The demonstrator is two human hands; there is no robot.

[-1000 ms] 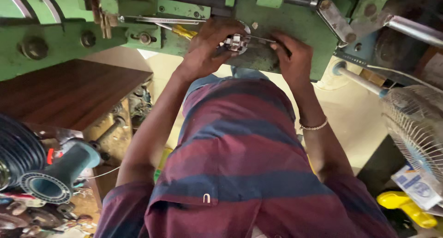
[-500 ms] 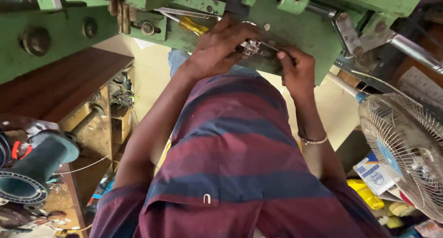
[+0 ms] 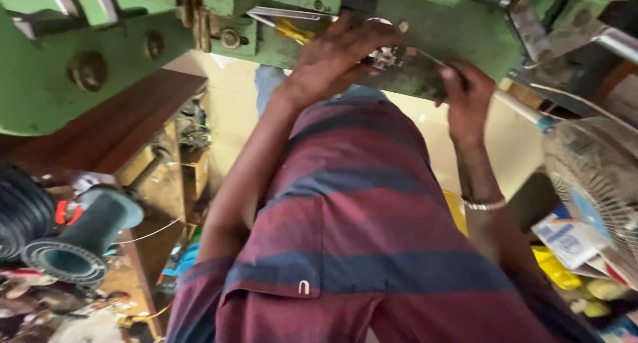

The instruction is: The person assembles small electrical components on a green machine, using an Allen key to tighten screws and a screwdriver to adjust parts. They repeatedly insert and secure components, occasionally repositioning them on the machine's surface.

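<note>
Green-painted metal fills the top of the frame: a heavy machine (image 3: 412, 30) you reach up to with both hands. Your left hand (image 3: 332, 54), upper centre, lies spread over a small silver metal part (image 3: 385, 56) on the machine face, fingers touching it. Your right hand (image 3: 468, 97), upper right, pinches the thin edge just beside that part; a silver bracelet (image 3: 484, 203) circles that wrist. A yellow-handled tool (image 3: 292, 29) rests above the left hand. A fan (image 3: 595, 177) stands at right, a dark hose (image 3: 73, 240) at lower left
</note>
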